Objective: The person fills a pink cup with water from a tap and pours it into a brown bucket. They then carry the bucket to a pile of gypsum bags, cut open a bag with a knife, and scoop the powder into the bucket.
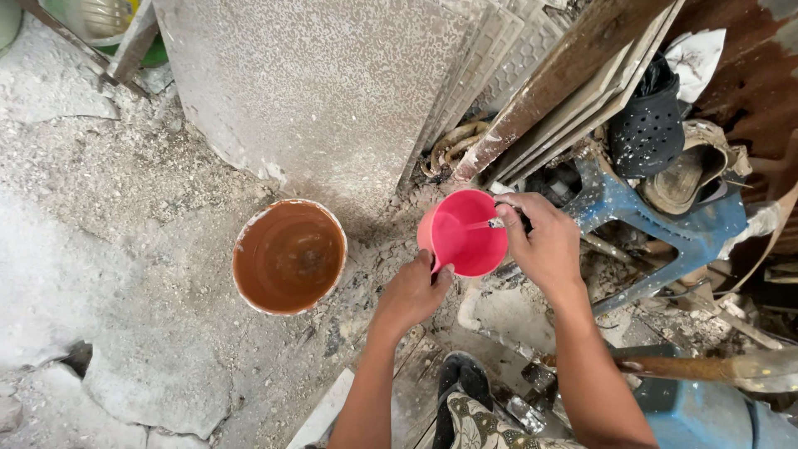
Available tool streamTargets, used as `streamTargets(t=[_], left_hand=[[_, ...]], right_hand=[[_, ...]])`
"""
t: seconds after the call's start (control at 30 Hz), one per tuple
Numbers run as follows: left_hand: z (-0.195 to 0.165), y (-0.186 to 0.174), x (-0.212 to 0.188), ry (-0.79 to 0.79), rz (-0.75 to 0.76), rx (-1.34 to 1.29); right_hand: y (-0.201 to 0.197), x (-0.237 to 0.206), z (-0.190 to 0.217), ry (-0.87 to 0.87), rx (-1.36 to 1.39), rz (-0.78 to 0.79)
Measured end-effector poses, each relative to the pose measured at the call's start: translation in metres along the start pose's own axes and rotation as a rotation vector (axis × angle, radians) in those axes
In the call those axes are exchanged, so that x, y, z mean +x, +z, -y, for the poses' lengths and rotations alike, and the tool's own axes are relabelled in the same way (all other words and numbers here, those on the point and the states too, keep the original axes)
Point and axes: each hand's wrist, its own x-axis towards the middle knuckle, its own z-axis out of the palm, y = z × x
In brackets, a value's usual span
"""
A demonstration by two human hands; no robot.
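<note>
My left hand [413, 291] grips the pink cup [464, 232] by its near rim; my right hand [542, 241] pinches the tap [497, 223] over its far-right rim.

The cup [462, 233] is bright pink. The bucket [288, 256] holds rusty brown water inside a whitish rim. The slab [320, 91] is grey with pale speckles. The stool [665, 220] is blue, spattered white. The clog [647, 131] is black with white flecks.
</note>
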Motion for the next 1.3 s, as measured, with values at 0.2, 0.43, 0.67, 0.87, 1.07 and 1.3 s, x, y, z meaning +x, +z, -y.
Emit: streamTargets(t=[0.2,0.43,0.67,0.87,1.07,1.3], left_hand=[[-0.006,0.006,-0.002,0.026,0.006,-0.022],[-0.017,0.002,-0.002,-0.053,0.085,-0.045],[-0.014,0.007,-0.001,-0.051,0.038,-0.044],[-0.01,0.009,0.0,-0.051,0.026,0.01],[-0.009,0.011,0.0,-0.098,0.047,0.044],[-0.012,0.011,-0.001,-0.116,0.008,0.103]], right_hand=[[-0.003,-0.003,-0.002,0.004,0.006,-0.006],[-0.002,-0.004,-0.004,0.035,0.026,0.003],[-0.002,-0.006,-0.007,0.039,0.017,0.005],[-0.001,-0.006,-0.009,0.041,0.0,0.003],[0.001,-0.008,-0.011,0.013,-0.012,-0.022],[0.001,-0.008,-0.011,-0.002,-0.019,-0.029]])
